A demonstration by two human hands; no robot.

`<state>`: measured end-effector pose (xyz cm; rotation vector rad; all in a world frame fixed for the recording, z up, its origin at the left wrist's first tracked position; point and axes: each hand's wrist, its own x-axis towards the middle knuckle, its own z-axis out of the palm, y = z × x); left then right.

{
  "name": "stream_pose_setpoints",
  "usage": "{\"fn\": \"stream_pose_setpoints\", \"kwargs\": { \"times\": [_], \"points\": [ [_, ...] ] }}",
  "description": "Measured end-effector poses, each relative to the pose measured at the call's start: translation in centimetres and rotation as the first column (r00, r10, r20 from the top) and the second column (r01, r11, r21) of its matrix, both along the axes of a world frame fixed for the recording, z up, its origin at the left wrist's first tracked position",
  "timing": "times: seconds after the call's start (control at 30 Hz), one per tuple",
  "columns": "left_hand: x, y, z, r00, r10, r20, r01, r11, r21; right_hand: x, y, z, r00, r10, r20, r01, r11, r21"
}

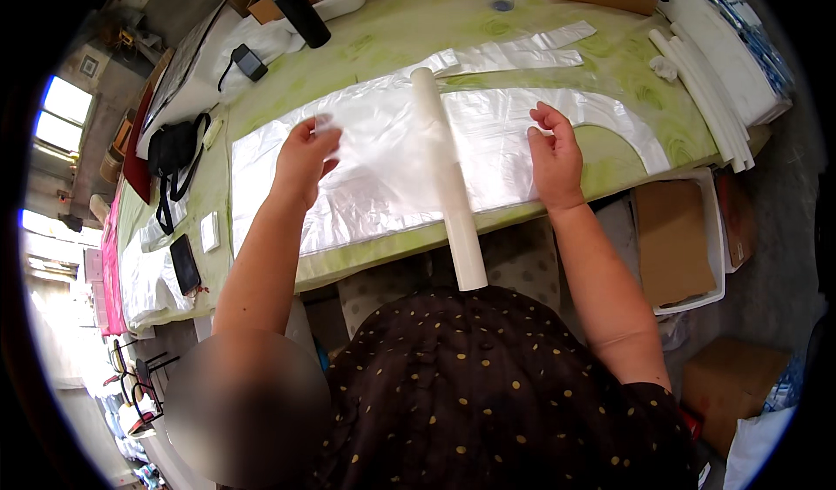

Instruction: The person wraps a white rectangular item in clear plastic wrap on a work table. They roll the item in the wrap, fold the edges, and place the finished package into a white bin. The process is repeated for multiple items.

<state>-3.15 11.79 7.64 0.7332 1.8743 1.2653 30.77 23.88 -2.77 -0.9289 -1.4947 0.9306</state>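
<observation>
A long, pale roll (461, 220) lies across flat white plastic sheeting (366, 220) on the table, its near end jutting past the table edge toward me. Left of the roll, my left hand (306, 161) is raised with curled fingers; a whitish bit of thin plastic film (383, 137) shows at its fingertips, and the film is hazy between hand and roll. On the roll's other side my right hand (557, 157) hovers over the sheeting, fingers loosely bent and apart from the thumb, with nothing seen in it. The sheeting has a curved cut-out edge at its right end.
Plastic strips (522, 50) lie farther back. A black bag (178, 150) and a phone (185, 263) rest at left. A dark cylinder (299, 11) stands behind. More white rolls (701, 98) lie at right; a white bin (710, 272) with cardboard sits below the edge.
</observation>
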Motion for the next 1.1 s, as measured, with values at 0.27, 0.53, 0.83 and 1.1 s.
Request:
{"fn": "stream_pose_setpoints", "kwargs": {
  "times": [0.27,0.53,0.83,1.1],
  "points": [
    [2.9,-1.4,-5.3,0.473,-0.017,-0.881,0.455,0.861,0.228,0.2,0.1,-0.6,0.996,-0.064,0.058,0.064,0.998,0.006],
    [8.7,-1.2,-8.0,0.327,-0.249,-0.912,0.405,0.909,-0.103,-0.5,-4.1,3.0,0.913,-0.037,0.406,-0.211,0.810,0.547],
    [1.0,-0.5,-2.5,0.438,-0.673,-0.596,0.659,0.691,-0.296,-2.1,-8.3,2.6,0.909,0.165,0.383,-0.317,0.870,0.377],
    [-0.9,1.8,-4.7,0.828,-0.183,-0.530,0.179,0.982,-0.060,-2.4,-8.2,1.9,0.929,0.164,0.332,-0.272,0.910,0.312]
  ]
}}
